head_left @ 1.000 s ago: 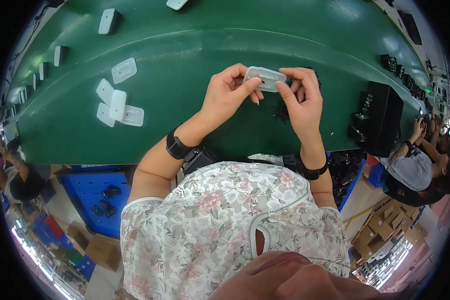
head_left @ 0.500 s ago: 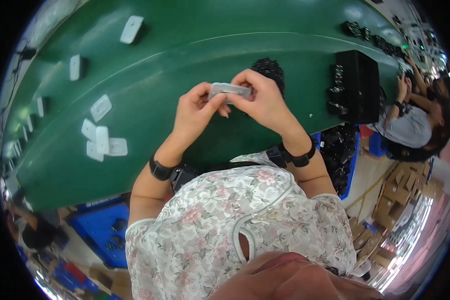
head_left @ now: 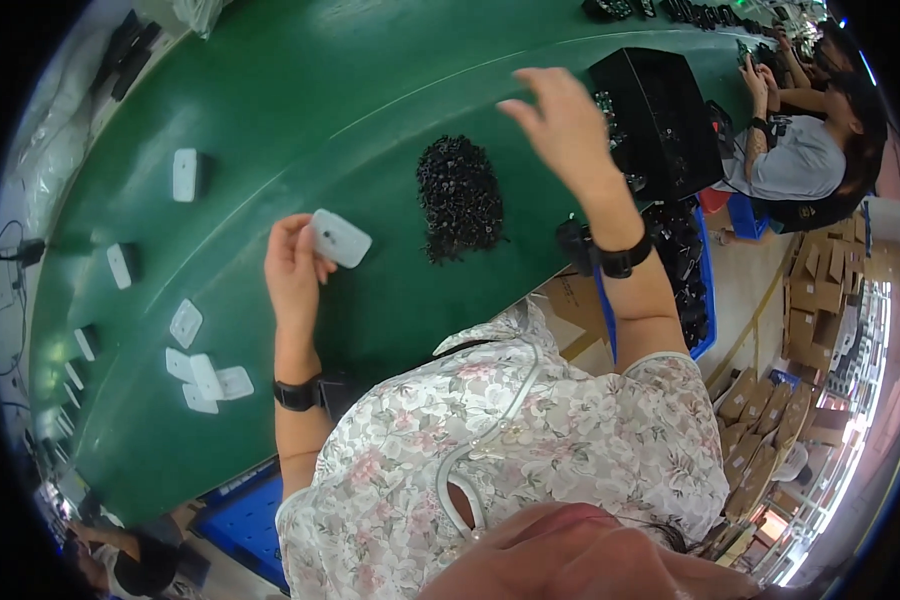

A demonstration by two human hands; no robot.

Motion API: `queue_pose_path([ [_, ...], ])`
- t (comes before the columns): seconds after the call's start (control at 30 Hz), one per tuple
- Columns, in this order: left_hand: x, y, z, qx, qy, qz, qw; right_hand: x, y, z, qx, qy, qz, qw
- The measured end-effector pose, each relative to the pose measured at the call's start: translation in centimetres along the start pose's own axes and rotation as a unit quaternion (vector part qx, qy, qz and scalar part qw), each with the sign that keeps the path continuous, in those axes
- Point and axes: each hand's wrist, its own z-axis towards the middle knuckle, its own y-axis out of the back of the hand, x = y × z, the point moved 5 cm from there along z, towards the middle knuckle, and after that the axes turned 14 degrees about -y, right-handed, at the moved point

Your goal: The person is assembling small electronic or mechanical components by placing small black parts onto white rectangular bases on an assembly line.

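My left hand (head_left: 296, 262) grips a white rounded-rectangular plastic cover (head_left: 344, 240) by its left edge, above the green table (head_left: 390, 320). A small dark spot shows on the cover's face. Reaching far to the right, my right hand (head_left: 562, 122) has its thumb and fingers apart and nothing in them. It is nearest to the black bin (head_left: 660, 120) and the small green-and-black parts (head_left: 610, 118) along that bin's left side. Between my hands lies a heap of small black parts (head_left: 460, 198).
Several loose white covers (head_left: 206, 378) lie overlapping at the left, with more white pieces (head_left: 185, 175) standing farther back. A blue crate of black parts (head_left: 692, 290) stands at the right below the table edge. A co-worker in grey (head_left: 795, 160) sits beyond it.
Both hands were together on the white cover. The right hand has let go and moved right toward the black bin; the left has carried the cover left. The view has shifted, uncovering the black heap.
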Motion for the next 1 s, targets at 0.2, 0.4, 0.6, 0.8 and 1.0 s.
queue_pose_path([
  [0.2,0.4,1.3,0.8,0.018,-0.072,0.253,0.965,-11.2,-1.6,1.4,0.069,-0.16,-0.322,0.931],
  [0.4,-2.8,-1.4,-1.4,0.028,-0.136,0.546,0.827,-12.5,-4.0,2.6,0.046,-0.136,-0.36,0.922],
  [0.6,-2.8,-2.5,-2.6,0.049,-0.231,0.553,0.799,-6.7,-0.9,2.3,0.032,-0.103,-0.076,0.991],
  [0.8,-2.8,-1.8,-2.7,0.049,-0.246,0.555,0.793,7.6,-1.4,-2.8,0.104,0.013,0.301,0.948],
  [1.0,-3.0,-2.1,-1.6,0.066,-0.287,0.521,0.801,11.1,-5.6,-4.0,0.146,0.006,0.374,0.916],
])
